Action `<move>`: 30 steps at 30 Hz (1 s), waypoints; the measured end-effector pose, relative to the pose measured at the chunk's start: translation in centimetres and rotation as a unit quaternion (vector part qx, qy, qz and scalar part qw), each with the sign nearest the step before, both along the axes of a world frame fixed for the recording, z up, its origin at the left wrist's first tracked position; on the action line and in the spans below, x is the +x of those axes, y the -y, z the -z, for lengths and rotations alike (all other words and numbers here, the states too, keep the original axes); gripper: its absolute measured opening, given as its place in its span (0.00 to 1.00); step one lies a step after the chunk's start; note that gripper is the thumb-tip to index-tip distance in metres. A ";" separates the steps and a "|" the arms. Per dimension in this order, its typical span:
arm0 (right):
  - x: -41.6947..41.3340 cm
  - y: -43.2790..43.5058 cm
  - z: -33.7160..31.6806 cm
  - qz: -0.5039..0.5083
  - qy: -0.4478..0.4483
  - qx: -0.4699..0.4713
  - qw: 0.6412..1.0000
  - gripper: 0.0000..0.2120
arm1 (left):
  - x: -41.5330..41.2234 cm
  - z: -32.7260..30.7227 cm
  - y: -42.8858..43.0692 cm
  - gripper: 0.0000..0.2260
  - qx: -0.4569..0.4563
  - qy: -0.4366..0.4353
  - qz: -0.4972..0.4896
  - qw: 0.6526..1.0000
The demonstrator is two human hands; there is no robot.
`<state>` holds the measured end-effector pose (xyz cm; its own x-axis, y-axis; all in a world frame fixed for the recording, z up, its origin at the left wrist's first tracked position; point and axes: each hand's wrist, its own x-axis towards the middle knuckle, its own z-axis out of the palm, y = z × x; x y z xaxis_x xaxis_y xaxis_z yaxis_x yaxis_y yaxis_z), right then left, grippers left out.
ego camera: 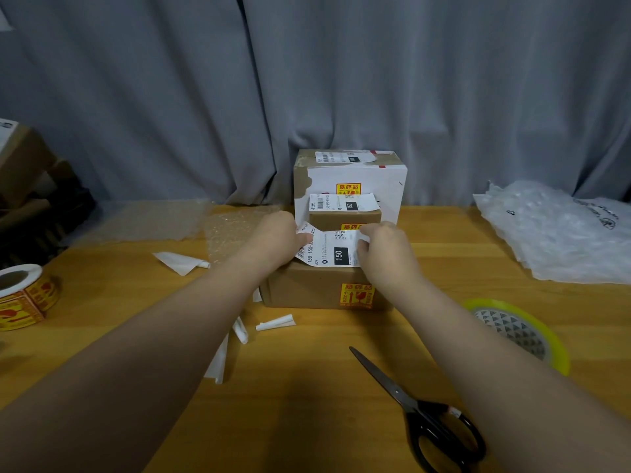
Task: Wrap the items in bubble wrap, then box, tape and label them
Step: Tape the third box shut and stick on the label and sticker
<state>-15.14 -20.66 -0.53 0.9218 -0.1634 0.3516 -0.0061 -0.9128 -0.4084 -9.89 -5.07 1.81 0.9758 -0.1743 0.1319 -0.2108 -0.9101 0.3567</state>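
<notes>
At the centre of the table (307, 387) three cardboard boxes (355, 175) are lined up, each stickered 易碎品; over the nearest box (307, 288) one shipping label (333, 249), printed "150" and "A26", is pinched at its ends by the left hand (273, 233) and right hand (386, 247); one pair of scissors (409, 404) is laid nearby

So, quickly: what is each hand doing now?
Left hand: pinches the shipping label at its left edge.
Right hand: pinches the same label at its right edge.
</notes>
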 end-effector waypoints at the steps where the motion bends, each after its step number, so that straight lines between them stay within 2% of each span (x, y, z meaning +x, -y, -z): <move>1: 0.1 0.0 -0.1 0.001 -0.004 0.002 1.000 0.07 | 0.1 0.0 0.0 0.13 0.000 -0.005 -0.002 1.000; 6: 0.5 -0.2 0.0 0.011 -0.038 -0.040 0.998 0.11 | 0.4 -0.1 0.2 0.13 0.038 -0.008 -0.005 0.999; 9: -0.3 -0.3 -0.5 0.070 -0.010 -0.110 0.991 0.15 | 0.6 0.1 0.2 0.13 0.043 -0.010 -0.008 0.999; 10: -0.6 -0.6 -0.8 0.055 0.022 -0.139 0.988 0.17 | 0.6 0.1 0.2 0.14 0.046 -0.007 -0.007 0.999; 12: -1.1 -1.9 -1.3 -0.056 0.055 -0.151 0.985 0.21 | 0.6 0.1 0.1 0.16 0.052 -0.003 -0.001 0.999; 14: -1.6 -3.2 -0.7 -0.147 -0.028 -0.102 0.983 0.25 | 0.5 0.1 0.1 0.16 0.051 -0.001 0.005 0.999; 15: -1.6 -3.2 0.0 -0.150 -0.080 -0.105 0.980 0.30 | 0.6 0.1 0.1 0.15 0.051 -0.002 0.001 0.999; 17: -1.2 -1.8 1.0 -0.102 -0.140 -0.173 0.970 0.41 | 0.6 0.1 0.2 0.14 0.054 -0.005 -0.014 0.998; 20: -0.8 -0.2 0.9 -0.080 -0.174 -0.229 0.954 0.48 | 0.5 -0.2 0.4 0.13 0.057 -0.022 -0.022 0.998; 23: -0.6 -0.5 0.9 -0.077 -0.170 -0.229 0.955 0.49 | 0.1 -0.6 0.4 0.14 0.079 -0.026 -0.029 0.996; 25: -0.7 -0.6 1.1 -0.071 -0.168 -0.227 0.957 0.49 | -0.6 -0.8 0.1 0.14 0.141 0.033 -0.035 0.989; 27: -0.7 -0.5 1.0 -0.071 -0.169 -0.231 0.956 0.49 | -1.5 -0.9 0.3 0.16 0.239 0.163 -0.038 0.956; 28: -0.5 -0.4 1.0 -0.069 -0.172 -0.238 0.953 0.49 | -2.0 -1.2 0.9 0.16 0.255 0.231 -0.015 0.939; 29: -0.4 -0.4 0.9 -0.067 -0.177 -0.245 0.951 0.49 | -2.6 -1.4 1.9 0.14 0.246 0.258 0.031 0.934; 30: -0.3 -0.4 0.9 -0.066 -0.183 -0.248 0.949 0.48 | -3.3 -1.5 3.2 0.14 0.205 0.235 0.086 0.946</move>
